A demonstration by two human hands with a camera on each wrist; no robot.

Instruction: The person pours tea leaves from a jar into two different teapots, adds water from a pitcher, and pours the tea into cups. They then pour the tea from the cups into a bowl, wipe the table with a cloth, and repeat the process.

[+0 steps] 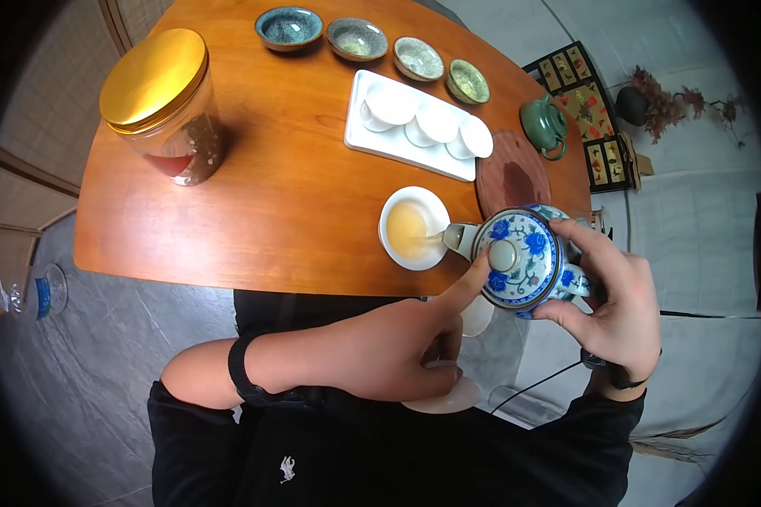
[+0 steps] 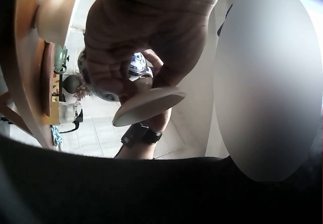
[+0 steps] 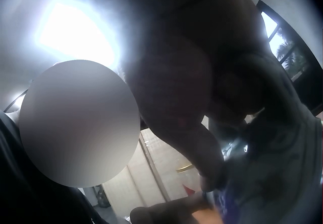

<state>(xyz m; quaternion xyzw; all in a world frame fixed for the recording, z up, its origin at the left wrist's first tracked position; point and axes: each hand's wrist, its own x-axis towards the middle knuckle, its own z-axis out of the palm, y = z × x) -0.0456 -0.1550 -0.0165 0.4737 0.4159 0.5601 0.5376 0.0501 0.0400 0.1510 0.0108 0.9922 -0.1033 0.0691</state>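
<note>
My right hand (image 1: 617, 296) grips a blue-and-white floral teapot (image 1: 528, 283) at its handle side, tilting it left. A thin stream runs from the spout (image 1: 460, 238) into a white bowl (image 1: 427, 263) of pale amber tea near the table's front edge. With its index finger, my left hand (image 1: 389, 351) presses the knob on the teapot's lid (image 1: 524, 228). The same hand's other fingers pinch a small white lid (image 2: 151, 105) by its knob, below the teapot. In the right wrist view the teapot (image 3: 272, 178) is dark and blurred.
A white tray (image 1: 473, 171) bears three upturned white cups (image 1: 435, 123). Several glazed bowls (image 1: 357, 40) line the back. A gold-lidded jar (image 1: 156, 84) stands left; a round reddish board (image 1: 499, 152) and a green teapot (image 1: 542, 122) sit right. A pale round piece (image 1: 479, 318) shows beneath the floral teapot.
</note>
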